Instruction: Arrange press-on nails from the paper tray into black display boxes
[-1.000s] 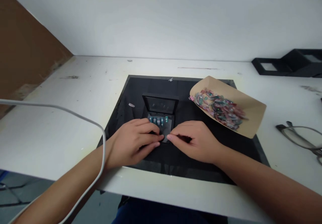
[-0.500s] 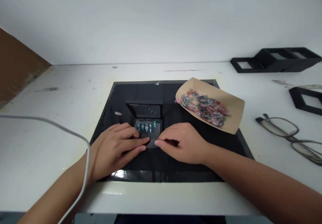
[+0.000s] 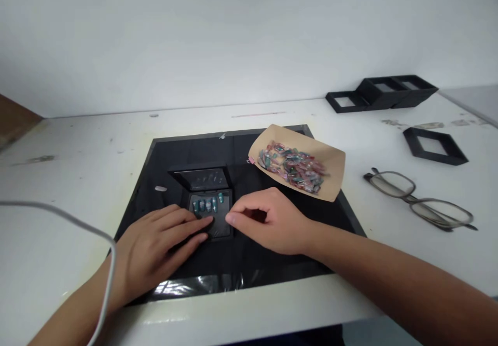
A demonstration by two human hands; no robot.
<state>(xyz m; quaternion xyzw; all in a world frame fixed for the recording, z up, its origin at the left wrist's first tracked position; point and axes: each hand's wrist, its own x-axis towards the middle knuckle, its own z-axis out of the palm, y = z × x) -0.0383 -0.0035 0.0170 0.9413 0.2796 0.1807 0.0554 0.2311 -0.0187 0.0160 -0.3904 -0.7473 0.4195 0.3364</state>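
A single head-worn camera looks forward and down from close above the near edge of the white table (image 3: 78, 128), facing the wall behind it. The black mat (image 3: 272, 263) sits centre frame, with both forearms entering from below.

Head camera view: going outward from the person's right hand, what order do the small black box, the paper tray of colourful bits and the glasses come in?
From the right hand:
1. Small black box, at its fingertips, to the left.
2. Paper tray, behind it, slightly right.
3. Glasses, far right on the white table.
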